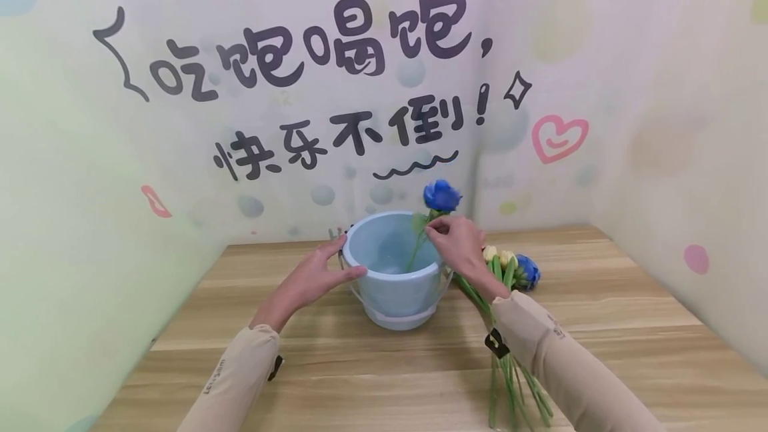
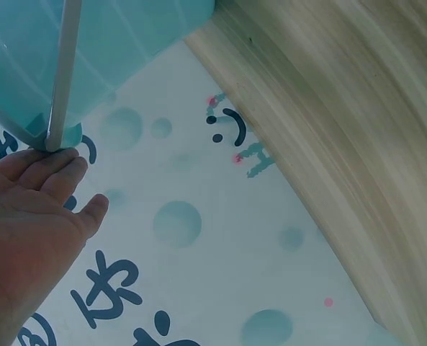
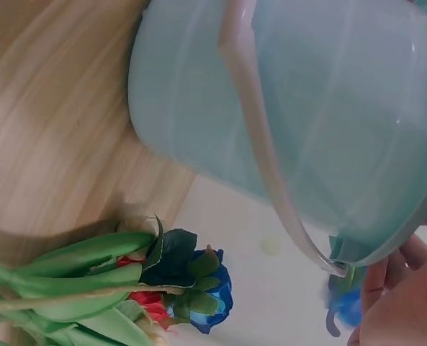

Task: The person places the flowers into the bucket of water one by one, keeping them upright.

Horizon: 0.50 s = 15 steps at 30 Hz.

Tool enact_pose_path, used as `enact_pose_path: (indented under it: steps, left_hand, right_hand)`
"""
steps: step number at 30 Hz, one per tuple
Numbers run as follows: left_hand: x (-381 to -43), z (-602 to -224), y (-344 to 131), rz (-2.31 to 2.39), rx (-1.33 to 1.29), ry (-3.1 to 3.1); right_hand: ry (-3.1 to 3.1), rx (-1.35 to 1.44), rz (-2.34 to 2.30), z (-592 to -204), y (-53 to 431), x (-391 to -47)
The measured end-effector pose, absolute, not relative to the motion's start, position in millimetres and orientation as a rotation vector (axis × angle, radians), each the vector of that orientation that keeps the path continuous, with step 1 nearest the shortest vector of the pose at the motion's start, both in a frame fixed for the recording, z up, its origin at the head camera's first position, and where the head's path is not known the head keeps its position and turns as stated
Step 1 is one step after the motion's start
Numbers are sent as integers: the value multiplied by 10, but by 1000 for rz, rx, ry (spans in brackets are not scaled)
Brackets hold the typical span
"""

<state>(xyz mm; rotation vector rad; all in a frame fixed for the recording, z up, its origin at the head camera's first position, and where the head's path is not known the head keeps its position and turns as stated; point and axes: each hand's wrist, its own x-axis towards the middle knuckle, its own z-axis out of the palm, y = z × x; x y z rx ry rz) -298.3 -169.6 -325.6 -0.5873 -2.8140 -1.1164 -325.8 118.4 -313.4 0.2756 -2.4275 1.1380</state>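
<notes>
Bunch [image 3: 105,285] of flowers lies on the bench [image 1: 372,385] at right, stems near, blooms far. Left of it stands a bucket [image 1: 399,297], its handle [image 3: 260,144] lowered. The left grip [image 1: 318,275] rests unclenched on the rim's left side, fingers and thumb extended. The right grip [image 1: 457,240] pinches a blue flower [image 1: 443,196] by its stem over the bucket's right side; the stem slants inside, perhaps touching the wall. Farthest is a lettered backdrop [image 1: 300,109].
</notes>
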Motion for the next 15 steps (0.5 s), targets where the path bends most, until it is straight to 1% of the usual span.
enact_pose_path:
  steps: [7, 15]
  left_hand:
    - [-2996, -3272, -1698, -1121, -588, -2823]
    - [-3001, -3251, -1697, -1102, -593, -2823]
  right_hand:
    - [-2387, 280, 1350, -3153, 1297, -3178]
    - [-2323, 242, 1620, -3104, 1589, -3089]
